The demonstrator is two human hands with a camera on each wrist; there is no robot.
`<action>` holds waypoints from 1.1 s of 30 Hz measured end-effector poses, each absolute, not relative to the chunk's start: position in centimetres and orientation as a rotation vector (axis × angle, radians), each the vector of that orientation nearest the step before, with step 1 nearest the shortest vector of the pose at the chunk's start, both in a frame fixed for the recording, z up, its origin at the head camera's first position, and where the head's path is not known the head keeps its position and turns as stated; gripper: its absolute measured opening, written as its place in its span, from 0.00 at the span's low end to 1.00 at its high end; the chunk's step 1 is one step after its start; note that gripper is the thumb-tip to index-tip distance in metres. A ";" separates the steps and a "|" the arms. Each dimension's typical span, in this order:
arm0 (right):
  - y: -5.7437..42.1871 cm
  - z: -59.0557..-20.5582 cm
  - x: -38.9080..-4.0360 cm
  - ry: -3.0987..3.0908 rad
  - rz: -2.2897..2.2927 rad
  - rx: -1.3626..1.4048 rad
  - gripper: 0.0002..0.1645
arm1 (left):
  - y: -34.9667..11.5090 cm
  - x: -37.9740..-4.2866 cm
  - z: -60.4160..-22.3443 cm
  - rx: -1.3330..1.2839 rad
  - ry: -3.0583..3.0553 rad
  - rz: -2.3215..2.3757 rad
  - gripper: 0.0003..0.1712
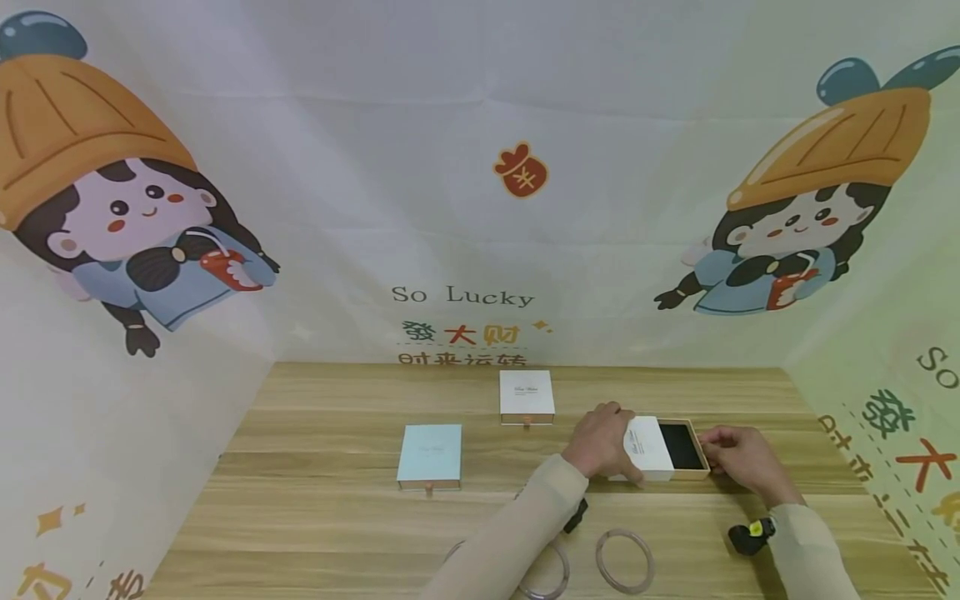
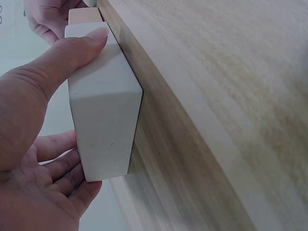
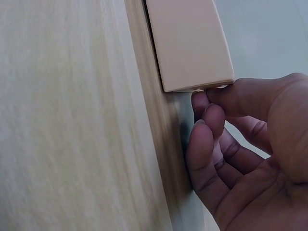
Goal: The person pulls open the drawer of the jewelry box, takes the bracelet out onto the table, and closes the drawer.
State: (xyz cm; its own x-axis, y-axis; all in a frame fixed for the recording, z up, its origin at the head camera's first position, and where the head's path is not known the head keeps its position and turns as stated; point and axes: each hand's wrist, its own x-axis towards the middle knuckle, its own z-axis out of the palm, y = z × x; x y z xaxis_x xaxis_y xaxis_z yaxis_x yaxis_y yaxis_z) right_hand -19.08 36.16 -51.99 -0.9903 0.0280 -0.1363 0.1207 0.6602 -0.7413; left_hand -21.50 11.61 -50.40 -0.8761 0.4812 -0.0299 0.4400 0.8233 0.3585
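A white slide-out gift box (image 1: 649, 451) lies on the table at the right, its peach-toned drawer (image 1: 707, 473) pulled partway out to show a black lining (image 1: 681, 448). My left hand (image 1: 602, 443) grips the white sleeve (image 2: 107, 134) from its left end, thumb on the near side and fingers on the far side. At the other end, my right hand (image 1: 744, 457) pinches the front of the drawer (image 3: 192, 43) between thumb and fingertips. Whatever small tab the fingertips hold there is mostly hidden.
Another white box (image 1: 527, 393) sits at the back, with a pale blue box (image 1: 431, 454) to its left. A translucent bangle (image 1: 599, 560) lies near the front; a second bangle (image 1: 566, 575) is partly under my left sleeve (image 1: 517, 529). A printed cloth (image 1: 480, 250) hangs behind.
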 end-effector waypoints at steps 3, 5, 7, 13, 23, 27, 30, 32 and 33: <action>36.0 -52.0 -19.1 2.758 -1.255 0.116 0.13 | 11.6 -21.6 -50.4 0.723 2.885 0.518 0.57; 35.8 -52.0 -19.1 2.759 -1.259 0.111 0.13 | 11.6 -21.6 -50.3 0.715 2.884 0.509 0.58; 35.6 -52.1 -19.1 2.761 -1.264 0.111 0.13 | 11.6 -21.6 -50.2 0.709 2.884 0.505 0.58; 35.0 -52.2 -19.2 2.759 -1.279 0.097 0.12 | 11.6 -21.4 -50.2 0.712 2.882 0.488 0.58; 33.7 -52.3 -19.3 2.712 -1.334 0.053 0.12 | 11.7 -21.5 -50.1 0.728 2.889 0.512 0.56; 33.0 -52.2 -19.3 2.681 -1.358 0.024 0.12 | 11.7 -21.4 -50.1 0.741 2.890 0.502 0.55; 32.4 -52.3 -19.4 2.667 -1.371 0.013 0.12 | 11.7 -21.5 -50.2 0.741 2.898 0.486 0.54; 32.1 -52.3 -19.5 2.670 -1.372 0.006 0.12 | 11.7 -21.6 -50.4 0.738 2.900 0.482 0.54; 32.0 -52.3 -19.5 2.675 -1.370 0.006 0.11 | 11.7 -21.6 -50.4 0.737 2.902 0.479 0.54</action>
